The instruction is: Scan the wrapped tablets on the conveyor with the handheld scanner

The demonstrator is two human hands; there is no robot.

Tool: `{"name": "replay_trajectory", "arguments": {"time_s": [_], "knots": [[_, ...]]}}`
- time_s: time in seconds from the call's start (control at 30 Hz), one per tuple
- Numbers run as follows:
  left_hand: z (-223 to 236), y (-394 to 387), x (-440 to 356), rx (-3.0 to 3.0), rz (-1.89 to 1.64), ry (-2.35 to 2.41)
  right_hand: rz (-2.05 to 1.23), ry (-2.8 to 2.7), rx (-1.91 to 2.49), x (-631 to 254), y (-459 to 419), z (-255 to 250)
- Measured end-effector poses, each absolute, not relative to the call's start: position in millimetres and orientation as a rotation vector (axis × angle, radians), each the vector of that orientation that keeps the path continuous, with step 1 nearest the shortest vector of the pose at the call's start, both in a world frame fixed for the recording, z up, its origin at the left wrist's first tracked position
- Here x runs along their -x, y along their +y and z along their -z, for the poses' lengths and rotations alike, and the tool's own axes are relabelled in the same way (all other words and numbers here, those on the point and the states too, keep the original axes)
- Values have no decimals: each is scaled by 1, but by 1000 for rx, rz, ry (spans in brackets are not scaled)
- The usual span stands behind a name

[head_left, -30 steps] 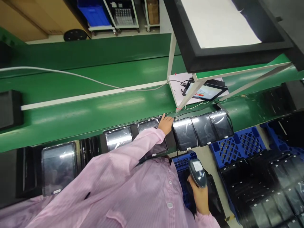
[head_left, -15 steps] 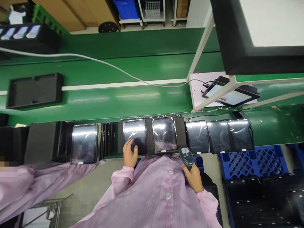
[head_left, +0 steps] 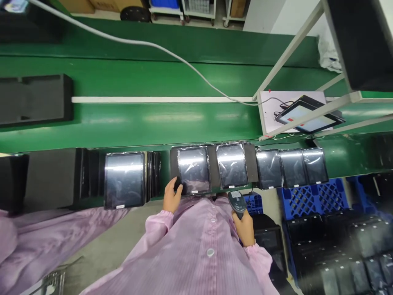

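Wrapped screen (head_left: 194,170): seen from the head camera, it lies flat in a dark tray (head_left: 213,168) at the near edge of the green belt (head_left: 138,123), beside a second wrapped screen (head_left: 232,166).
Left hand (head_left: 172,196): fingers curled loosely over the tray's near left corner, touching the screen's lower left edge.
Right hand (head_left: 245,225): closed around the grip of a grey scanner (head_left: 237,202), held upright just below the tray.
Handling: likely stiff, flat and fragile, and its plastic film looks slippery; the edges or the tray seem the safest hold.
Nearby: three more wrapped screens (head_left: 293,168) lie to the right, another single one (head_left: 124,179) to the left.
Further off: blue crates (head_left: 307,196), a lit tablet (head_left: 308,119) under a white frame, a white cable (head_left: 153,45).
In the way: another person's pink sleeve (head_left: 46,233) reaches in at lower left.
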State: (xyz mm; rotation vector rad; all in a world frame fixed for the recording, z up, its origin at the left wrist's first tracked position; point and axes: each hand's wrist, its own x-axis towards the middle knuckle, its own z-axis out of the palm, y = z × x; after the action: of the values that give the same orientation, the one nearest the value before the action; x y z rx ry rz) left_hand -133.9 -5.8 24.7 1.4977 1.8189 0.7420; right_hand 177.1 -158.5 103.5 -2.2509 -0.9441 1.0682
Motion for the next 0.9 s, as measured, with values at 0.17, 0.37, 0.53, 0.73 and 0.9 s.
{"name": "replay_trajectory", "arguments": {"time_s": [0.17,0.37,0.53,0.73,0.9], "knots": [[-24,-8,155,-1512,-749,1743,-945,-884,2303,-160,-157,-103],[-13,-9,167,-1311,-775,1742,-901,-857,2306,-157,-159,-104],[-2,-11,168,-1036,-808,1749,-914,-836,2324,-160,-161,-105],[-12,-10,159,-653,-789,1710,-1019,-853,2222,-139,-158,-118],[-25,-5,160,-515,-731,1678,-1160,-939,2102,-89,-149,-122]]}}
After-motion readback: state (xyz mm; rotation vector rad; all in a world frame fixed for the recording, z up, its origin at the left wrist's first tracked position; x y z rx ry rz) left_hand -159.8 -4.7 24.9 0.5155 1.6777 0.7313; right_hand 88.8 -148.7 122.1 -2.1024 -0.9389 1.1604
